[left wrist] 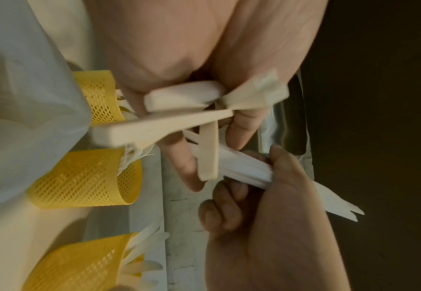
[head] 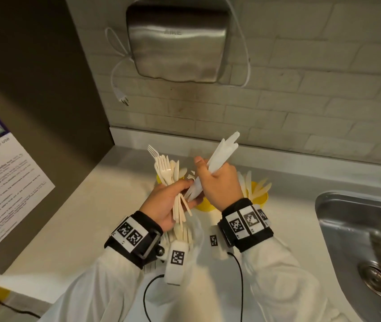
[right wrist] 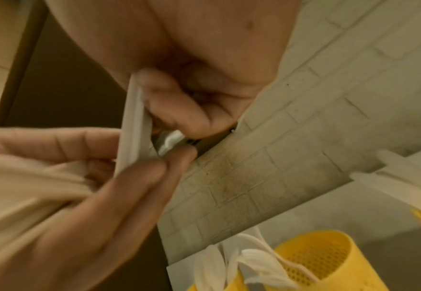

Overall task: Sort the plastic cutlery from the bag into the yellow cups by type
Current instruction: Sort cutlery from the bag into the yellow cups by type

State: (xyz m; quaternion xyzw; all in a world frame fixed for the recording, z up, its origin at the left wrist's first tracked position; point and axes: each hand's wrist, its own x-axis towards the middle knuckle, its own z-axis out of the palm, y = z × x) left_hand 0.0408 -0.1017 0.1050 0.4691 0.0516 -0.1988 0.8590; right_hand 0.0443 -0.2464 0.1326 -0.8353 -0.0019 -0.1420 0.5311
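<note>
A mixed bundle of cream plastic cutlery (head: 172, 180), forks showing at its top, stands upright at the centre of the head view, gripped around its middle by the left hand (head: 169, 203), whose fingers curl round the handles. Just to its right, the right hand (head: 217, 182) is closed in a fist around a second bundle of white knives (head: 219, 154), blades slanting toward the upper right and handle ends reaching down to touch the left hand's fingers. In the left wrist view, the knife handles (left wrist: 244, 167) cross under the left fingertips (left wrist: 184, 165).

Behind and below the hands, three yellow mesh cups (left wrist: 84, 177) stand in a row on the pale worktop (head: 73, 217); the right-hand cup (head: 258, 196) holds white pieces fanned out above its rim. A translucent plastic bag (head: 194, 231) lies on the worktop in the lower centre, beneath the wrists, with more cutlery inside.

A steel sink (head: 356, 240) fills the lower right. A metal hand dryer (head: 176, 43) hangs on the tiled wall at the top, its plug (head: 122, 96) dangling. A printed notice (head: 6, 177) sits at the left.
</note>
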